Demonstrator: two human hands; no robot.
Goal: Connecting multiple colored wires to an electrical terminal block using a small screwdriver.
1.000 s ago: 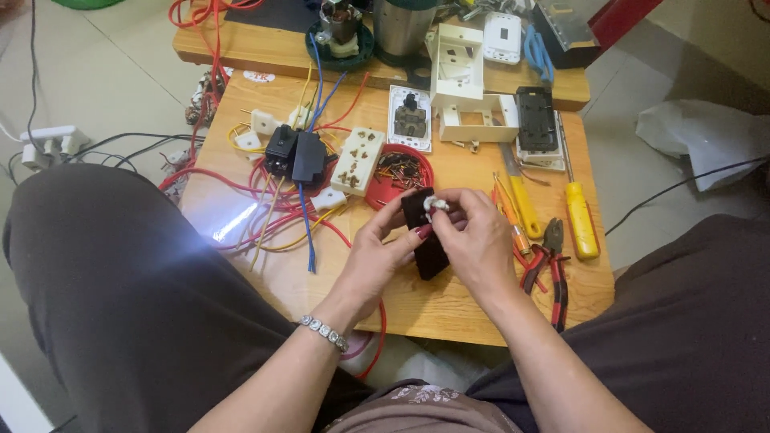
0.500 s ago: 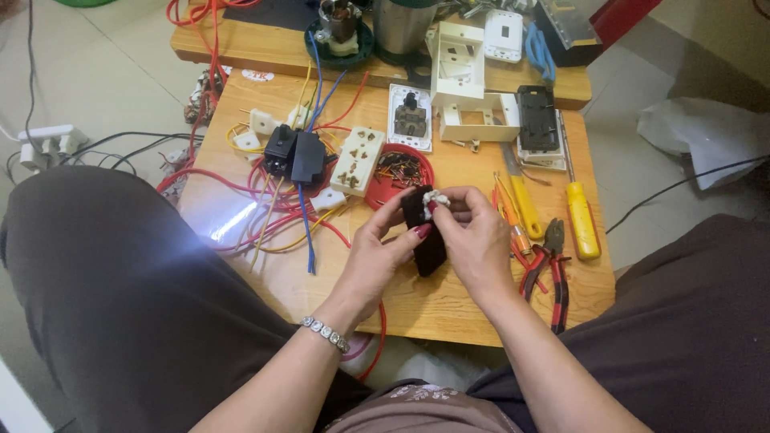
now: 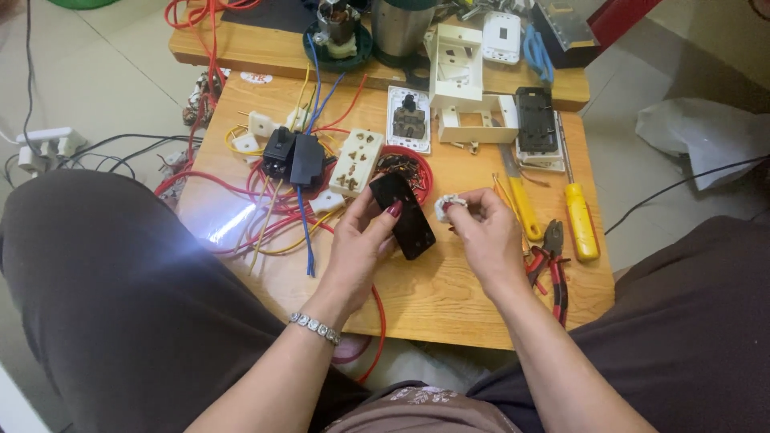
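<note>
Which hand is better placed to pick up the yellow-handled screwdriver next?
Probably the right hand. It holds only a small white part, and the yellow-handled screwdriver lies just to its right on the wooden table. The left hand grips the black plate, farther away.

On the desk: 2 yellow-handled screwdrivers, right of the red dish; 1 pair of red-handled pliers; 2 hands, left and right; 1 black plate; 1 small white part.
</note>
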